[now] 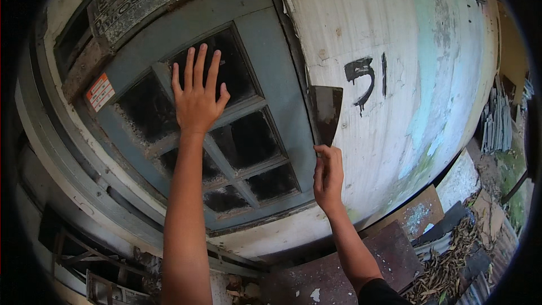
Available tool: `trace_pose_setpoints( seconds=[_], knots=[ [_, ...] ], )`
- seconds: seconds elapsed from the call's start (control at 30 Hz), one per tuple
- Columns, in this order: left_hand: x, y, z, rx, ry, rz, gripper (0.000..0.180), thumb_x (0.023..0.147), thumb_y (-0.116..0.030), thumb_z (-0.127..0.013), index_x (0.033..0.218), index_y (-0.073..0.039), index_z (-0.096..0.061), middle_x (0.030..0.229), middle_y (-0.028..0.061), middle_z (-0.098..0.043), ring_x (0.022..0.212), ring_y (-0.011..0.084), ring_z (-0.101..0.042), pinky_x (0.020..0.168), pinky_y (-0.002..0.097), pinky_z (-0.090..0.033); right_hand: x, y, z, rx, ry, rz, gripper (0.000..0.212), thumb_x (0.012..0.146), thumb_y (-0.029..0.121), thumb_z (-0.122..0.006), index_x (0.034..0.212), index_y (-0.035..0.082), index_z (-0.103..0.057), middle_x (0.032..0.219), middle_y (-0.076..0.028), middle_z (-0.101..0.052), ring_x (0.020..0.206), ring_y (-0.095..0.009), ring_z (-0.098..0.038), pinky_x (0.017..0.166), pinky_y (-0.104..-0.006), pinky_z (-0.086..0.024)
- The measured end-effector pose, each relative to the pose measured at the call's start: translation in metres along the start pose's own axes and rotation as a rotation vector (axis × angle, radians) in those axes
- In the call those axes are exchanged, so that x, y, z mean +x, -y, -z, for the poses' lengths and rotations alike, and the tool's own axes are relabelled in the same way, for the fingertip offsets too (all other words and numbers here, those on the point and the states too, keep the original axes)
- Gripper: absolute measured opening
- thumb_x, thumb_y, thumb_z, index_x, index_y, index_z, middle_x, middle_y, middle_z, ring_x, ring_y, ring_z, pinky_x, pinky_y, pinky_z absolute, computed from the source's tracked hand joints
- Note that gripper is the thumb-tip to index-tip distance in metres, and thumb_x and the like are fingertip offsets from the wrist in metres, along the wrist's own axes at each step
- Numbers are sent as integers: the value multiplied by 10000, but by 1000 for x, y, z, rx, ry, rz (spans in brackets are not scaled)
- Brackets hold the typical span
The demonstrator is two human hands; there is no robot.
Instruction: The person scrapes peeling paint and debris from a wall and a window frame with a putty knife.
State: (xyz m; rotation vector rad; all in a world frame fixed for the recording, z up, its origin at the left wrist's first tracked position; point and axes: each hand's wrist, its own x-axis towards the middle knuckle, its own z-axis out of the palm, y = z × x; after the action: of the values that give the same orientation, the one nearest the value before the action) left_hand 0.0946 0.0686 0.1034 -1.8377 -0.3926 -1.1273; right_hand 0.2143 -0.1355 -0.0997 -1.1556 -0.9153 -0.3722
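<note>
- Facing a grey-blue door (pixel 243 112) directly ahead, fitted with 6 dark panes (pixel 245 141) and standing beside a pale, stained wall (pixel 389 135).
- Laying the left hand (pixel 196 101) palm-forward over the door's upper middle, spreading the fingers (pixel 199 70) wide across a dark pane, grasping nothing.
- Reaching the right hand (pixel 329 178) to the door's right edge, near the lower tip of a dark, pointed metal plate (pixel 327 110); curling those fingers narrow, leaving any hold on the edge or plate impossible to tell.
- Stretching 2 bare forearms (pixel 186 209) up from below, showing a black sleeve (pixel 384 293) on the right.
- Seeing an orange-and-white sticker (pixel 100 92) at the door's left side, and black painted marks (pixel 361 79) on the wall, right of the plate.
- Looking down beyond the right forearm onto a reddish-brown board (pixel 395 251), dry leaves (pixel 446 271) and, farther off, stacked grey slats (pixel 495 121).
</note>
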Motion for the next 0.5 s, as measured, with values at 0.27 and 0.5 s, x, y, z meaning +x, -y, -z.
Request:
trace_pose_setpoints(
  seconds=[0.27, 0.5],
  knots=[
    [1, 0, 2, -12, -21, 8, 692, 845, -294, -564, 1499, -245, -342, 1572, 33, -277, 1453, 242, -251, 1163, 537, -208, 28, 5, -6, -43, -29, 162, 346, 858, -149, -481, 1158, 11, -545, 1057, -187, -518, 977, -351, -544, 866, -347, -449],
    [2, 0, 6, -31, -8, 9, 686, 848, -279, -559, 1498, -222, -348, 1574, 44, -270, 1455, 248, -242, 1171, 530, -184, 58, 22, -8, 14, -61, 181, 300, 882, -123, -478, 1144, 5, -549, 1064, -193, -530, 958, -333, -563, 840, -341, -467]
  ],
)
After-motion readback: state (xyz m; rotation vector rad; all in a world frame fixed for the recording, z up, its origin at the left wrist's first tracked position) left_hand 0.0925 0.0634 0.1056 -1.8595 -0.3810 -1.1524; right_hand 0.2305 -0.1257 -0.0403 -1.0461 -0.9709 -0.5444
